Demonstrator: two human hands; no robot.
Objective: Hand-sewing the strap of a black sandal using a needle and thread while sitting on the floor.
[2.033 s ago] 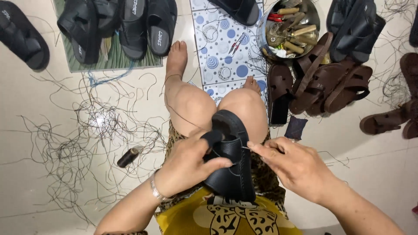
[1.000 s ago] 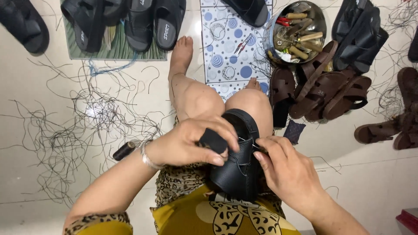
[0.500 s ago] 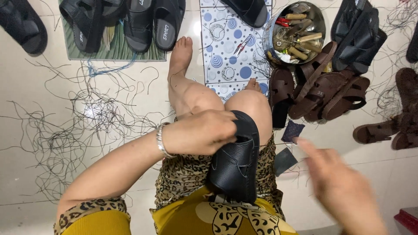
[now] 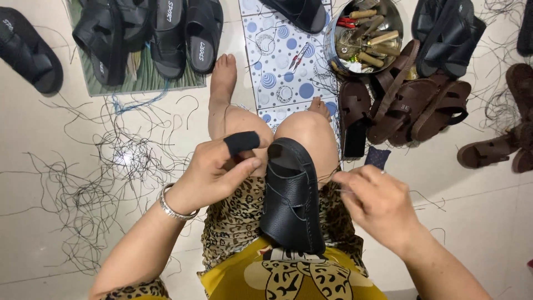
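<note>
A black leather sandal (image 4: pixel 291 203) is lying lengthwise along the lap of a person sitting on the floor, its toe resting against the right knee. The left hand (image 4: pixel 219 169) is hovering half-open just beside the sandal, holding nothing, a black sleeve (image 4: pixel 241 142) capping its forefinger, while the right hand (image 4: pixel 373 201) is pinching a fine thread with loosely curled fingers. Farther off, brown sandals (image 4: pixel 413 103), a metal tool bowl (image 4: pixel 363 34) and black sandals (image 4: pixel 150 39) are crowding the thread-strewn floor (image 4: pixel 66 166).
</note>
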